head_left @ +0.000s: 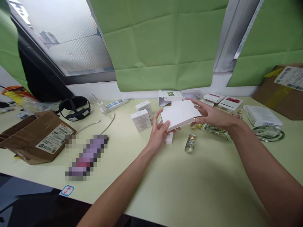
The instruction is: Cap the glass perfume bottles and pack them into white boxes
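A flat white box [180, 113] is held tilted above the table between my two hands. My left hand [159, 130] grips its left end, thumb on the near edge and fingers around the side. At the right end, my right hand [209, 115] closes on it with thumb and fingers. Just below lies a small glass perfume bottle [190, 143] with a gold neck. A small white box [169, 138] is partly hidden under the held one. Behind it sits an open white carton [170, 95] with a green picture. Clear glass pieces [216, 130] lie under my right wrist.
Two small white boxes [141, 120] stand left of my hands. White cartons with red prints [230, 103], a white box [262, 116] and a glass dish [268, 133] lie right. Brown cardboard boxes [279, 91], a headset [75, 108], a power strip [115, 105] and a blurred phone [87, 157] surround them.
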Motion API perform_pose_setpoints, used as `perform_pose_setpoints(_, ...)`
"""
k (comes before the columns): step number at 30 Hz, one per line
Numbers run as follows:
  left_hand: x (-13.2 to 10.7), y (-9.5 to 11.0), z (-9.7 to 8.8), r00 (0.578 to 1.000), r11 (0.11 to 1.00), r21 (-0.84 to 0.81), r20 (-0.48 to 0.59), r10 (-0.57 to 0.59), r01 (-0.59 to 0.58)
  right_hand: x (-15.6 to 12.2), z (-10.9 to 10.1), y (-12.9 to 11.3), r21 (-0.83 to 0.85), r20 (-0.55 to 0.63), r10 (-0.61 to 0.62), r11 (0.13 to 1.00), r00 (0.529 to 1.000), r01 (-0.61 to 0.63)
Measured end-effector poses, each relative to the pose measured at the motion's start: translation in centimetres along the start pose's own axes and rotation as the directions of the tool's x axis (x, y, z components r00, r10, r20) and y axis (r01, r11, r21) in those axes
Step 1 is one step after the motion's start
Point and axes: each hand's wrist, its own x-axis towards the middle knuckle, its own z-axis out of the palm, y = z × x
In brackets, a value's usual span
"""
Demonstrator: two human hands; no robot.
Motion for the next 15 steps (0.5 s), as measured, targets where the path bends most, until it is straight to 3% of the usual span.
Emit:
perform_pose_setpoints(3, -0.2, 0.4, 0.3, 0.998, 0.999, -0.021, 0.041, -0.037, 0.038, -0.2, 0.3, 0.0, 0.080, 0.061, -0.005, 0.997, 0.998, 0.000)
perform_pose_setpoints(9, -0.3, 0.3, 0.2, 0.997, 0.996, 0.084, 0.060, -0.047, 0.042, 0.0, 1.2, -0.7, -0.021, -0.154, 0.008, 1.000, 0.988, -0.012)
perform_pose_setpoints(15, -0.4, 0.2, -0.1, 0.996, 0.960, 0.280, 0.086, 0.001, -0.025, 0.0, 1.1, -1.0, -0.008, -0.171, -0.070, 0.998, 0.983, 0.070)
